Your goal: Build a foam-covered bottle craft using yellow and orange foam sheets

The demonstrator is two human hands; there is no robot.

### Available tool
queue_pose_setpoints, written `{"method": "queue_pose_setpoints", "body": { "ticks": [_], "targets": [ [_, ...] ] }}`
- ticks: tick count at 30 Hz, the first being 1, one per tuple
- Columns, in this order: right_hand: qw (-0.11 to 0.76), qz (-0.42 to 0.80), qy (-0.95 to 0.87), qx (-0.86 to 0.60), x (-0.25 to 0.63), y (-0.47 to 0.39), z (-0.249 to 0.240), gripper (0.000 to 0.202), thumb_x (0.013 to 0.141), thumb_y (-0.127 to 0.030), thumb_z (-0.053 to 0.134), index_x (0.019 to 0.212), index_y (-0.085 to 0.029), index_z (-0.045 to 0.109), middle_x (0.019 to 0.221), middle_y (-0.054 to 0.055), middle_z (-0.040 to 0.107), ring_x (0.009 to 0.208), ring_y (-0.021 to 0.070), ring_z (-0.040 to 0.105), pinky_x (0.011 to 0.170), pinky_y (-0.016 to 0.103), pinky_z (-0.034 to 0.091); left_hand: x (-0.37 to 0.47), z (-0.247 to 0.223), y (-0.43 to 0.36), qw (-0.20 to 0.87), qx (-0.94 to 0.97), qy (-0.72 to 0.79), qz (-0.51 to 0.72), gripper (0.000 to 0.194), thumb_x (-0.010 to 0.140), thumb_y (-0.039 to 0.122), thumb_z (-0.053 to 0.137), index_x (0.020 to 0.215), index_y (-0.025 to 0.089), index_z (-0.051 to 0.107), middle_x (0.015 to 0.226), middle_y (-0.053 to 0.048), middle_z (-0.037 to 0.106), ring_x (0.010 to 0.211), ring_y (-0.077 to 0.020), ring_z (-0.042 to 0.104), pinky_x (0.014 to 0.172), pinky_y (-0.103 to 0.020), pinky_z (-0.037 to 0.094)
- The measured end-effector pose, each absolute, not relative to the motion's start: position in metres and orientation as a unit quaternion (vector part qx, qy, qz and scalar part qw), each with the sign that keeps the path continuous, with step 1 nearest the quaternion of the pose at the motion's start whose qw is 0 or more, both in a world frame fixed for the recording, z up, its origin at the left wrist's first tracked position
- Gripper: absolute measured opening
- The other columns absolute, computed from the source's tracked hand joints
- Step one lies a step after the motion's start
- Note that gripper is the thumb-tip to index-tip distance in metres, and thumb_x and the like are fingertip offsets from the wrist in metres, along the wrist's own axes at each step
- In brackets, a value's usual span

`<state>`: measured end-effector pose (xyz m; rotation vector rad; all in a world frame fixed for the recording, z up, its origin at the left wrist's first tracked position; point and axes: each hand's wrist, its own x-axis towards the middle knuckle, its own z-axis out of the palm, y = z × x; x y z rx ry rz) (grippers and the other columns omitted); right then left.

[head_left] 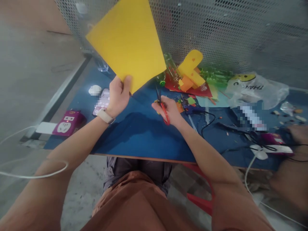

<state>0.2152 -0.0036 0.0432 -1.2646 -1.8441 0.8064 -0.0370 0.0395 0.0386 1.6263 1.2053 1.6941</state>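
Observation:
My left hand (120,95) pinches a large yellow sheet (131,41) by its lower corner, holding it up above the blue table (141,134). In my right hand (168,110) is a pair of scissors with red and black handles (165,113); the dark blades point up and away from me, just below the sheet's right edge and apart from it. Whether the blades are spread is too blurred to tell. Right of the sheet, yellow cut-out shapes (192,69) lie over red and orange pieces.
Green bottles (216,75) and a plastic bag (258,88) stand behind at the right. A phone (104,99) and purple power socket (66,123) are at left. Cables cross the right side, where another person's arm (292,173) shows. A perforated metal panel (228,29) rises behind.

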Motion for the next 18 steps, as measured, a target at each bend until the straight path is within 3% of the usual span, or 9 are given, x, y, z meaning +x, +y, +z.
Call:
{"method": "queue_pose_setpoints", "body": {
  "ticks": [6, 18],
  "targets": [
    [0.292, 0.365, -0.734, -0.493, 0.2, -0.026, 0.051, 0.077, 0.097, -0.093, 0.068, 0.07, -0.026, 0.043, 0.066, -0.003, 0.043, 0.066, 0.0162, 0.042, 0.067, 0.035, 0.032, -0.036, 0.041, 0.033, 0.26, 0.611, 0.431, 0.611, 0.065, 0.11, 0.089, 0.063, 0.091, 0.028, 0.058, 0.063, 0.004, 0.05, 0.056, -0.0143, 0.053, 0.052, -0.033, 0.034],
    [0.268, 0.423, -0.715, -0.488, 0.194, -0.031, 0.05, 0.082, 0.089, -0.099, 0.074, 0.068, -0.027, 0.043, 0.061, -0.003, 0.045, 0.062, 0.0147, 0.041, 0.063, 0.034, 0.03, -0.028, 0.044, 0.025, 0.231, 0.629, 0.403, 0.623, 0.068, 0.108, 0.094, 0.058, 0.098, 0.027, 0.062, 0.072, 0.001, 0.053, 0.064, -0.0164, 0.06, 0.057, -0.032, 0.042]
  ]
}}
